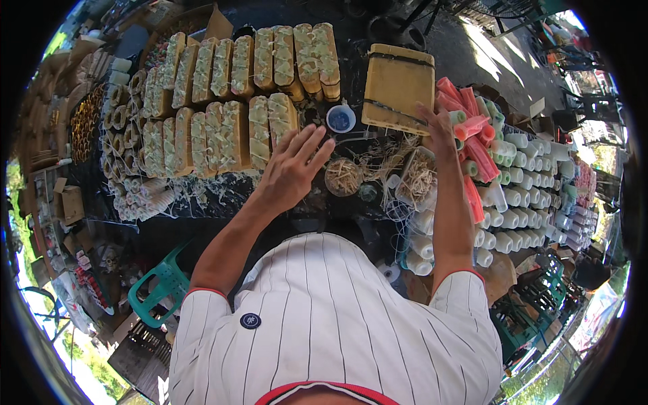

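Observation:
My left hand hangs open with fingers spread, just in front of the near row of oblong tan blocks. Pale green, string-like strips cover the tops of these blocks. At the right edge of a wide tan block, bound with two dark bands, is my right hand. Its fingers reach over that edge and appear to touch it; the far fingers are partly hidden. Between my hands stands a small white tub with blue contents. Nearer me sits a round container of short pale sticks.
Pink-red wrapped tubes lie on stacked white rolls to the right. A second heap of pale sticks and loose strings lies near my right forearm. Hollow tan tubes are stacked at left. A green plastic chair stands lower left.

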`<action>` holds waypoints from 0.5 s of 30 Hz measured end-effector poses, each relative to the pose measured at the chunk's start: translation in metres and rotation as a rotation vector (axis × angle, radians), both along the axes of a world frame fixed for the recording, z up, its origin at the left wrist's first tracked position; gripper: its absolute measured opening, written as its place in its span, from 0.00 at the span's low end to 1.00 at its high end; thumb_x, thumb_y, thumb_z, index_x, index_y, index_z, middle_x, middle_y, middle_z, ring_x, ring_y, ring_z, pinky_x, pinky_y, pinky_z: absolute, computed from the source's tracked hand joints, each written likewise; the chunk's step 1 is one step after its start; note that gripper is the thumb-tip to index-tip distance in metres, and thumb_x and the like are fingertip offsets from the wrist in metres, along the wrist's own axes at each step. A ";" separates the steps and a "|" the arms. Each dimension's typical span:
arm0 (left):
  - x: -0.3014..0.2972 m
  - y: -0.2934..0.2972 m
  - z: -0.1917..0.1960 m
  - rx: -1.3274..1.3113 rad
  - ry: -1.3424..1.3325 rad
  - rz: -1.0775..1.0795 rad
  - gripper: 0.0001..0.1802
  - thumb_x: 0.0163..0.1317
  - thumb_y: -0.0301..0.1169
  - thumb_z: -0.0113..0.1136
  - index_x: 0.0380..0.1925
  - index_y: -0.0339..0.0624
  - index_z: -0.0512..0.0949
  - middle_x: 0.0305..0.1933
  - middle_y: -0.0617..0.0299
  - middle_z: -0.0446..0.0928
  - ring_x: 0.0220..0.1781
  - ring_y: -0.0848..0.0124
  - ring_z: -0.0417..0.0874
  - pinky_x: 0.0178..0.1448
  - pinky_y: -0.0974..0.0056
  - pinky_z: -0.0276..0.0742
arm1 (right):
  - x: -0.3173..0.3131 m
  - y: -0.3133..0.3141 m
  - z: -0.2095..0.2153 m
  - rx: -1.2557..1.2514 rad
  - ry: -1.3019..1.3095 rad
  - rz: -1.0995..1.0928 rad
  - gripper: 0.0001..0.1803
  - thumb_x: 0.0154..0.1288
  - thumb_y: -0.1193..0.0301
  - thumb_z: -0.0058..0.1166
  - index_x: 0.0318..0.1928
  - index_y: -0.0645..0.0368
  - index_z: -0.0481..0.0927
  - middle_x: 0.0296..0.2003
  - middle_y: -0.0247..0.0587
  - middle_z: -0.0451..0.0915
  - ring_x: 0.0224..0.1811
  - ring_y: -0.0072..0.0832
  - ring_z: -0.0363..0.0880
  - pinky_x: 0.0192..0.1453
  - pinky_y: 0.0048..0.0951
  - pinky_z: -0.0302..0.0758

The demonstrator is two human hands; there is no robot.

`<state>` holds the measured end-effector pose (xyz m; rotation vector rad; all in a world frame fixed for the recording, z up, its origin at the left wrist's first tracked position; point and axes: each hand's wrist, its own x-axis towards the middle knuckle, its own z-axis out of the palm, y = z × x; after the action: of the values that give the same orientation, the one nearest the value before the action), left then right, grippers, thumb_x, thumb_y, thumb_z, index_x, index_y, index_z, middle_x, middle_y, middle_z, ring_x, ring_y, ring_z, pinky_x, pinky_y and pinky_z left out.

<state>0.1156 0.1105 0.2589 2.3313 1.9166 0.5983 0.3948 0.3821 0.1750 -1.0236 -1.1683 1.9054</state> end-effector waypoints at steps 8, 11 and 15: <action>0.003 -0.090 0.001 -0.188 -0.371 0.156 0.23 0.61 0.22 0.69 0.58 0.35 0.81 0.55 0.47 0.86 0.55 0.51 0.88 0.63 0.48 0.82 | -0.056 0.065 -0.096 0.050 -0.037 -0.031 0.36 0.64 0.66 0.75 0.68 0.70 0.75 0.57 0.45 0.83 0.56 0.31 0.83 0.64 0.33 0.79; 0.019 -0.074 0.007 -0.190 -0.456 0.164 0.21 0.60 0.21 0.68 0.56 0.35 0.82 0.55 0.47 0.86 0.53 0.49 0.88 0.61 0.50 0.83 | -0.058 0.072 -0.089 0.153 -0.117 0.019 0.34 0.62 0.68 0.75 0.66 0.69 0.78 0.55 0.44 0.85 0.54 0.30 0.84 0.63 0.32 0.78; 0.040 0.035 0.009 -0.139 -0.541 0.012 0.17 0.57 0.18 0.63 0.48 0.31 0.80 0.52 0.45 0.83 0.56 0.47 0.85 0.61 0.48 0.81 | -0.037 0.076 -0.046 0.242 -0.253 -0.088 0.32 0.61 0.69 0.75 0.63 0.69 0.80 0.53 0.43 0.86 0.52 0.28 0.84 0.62 0.30 0.77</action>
<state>0.1559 0.1451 0.2681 1.8260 1.6558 0.9446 0.3582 0.4583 0.1294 -1.1823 -1.4314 1.5535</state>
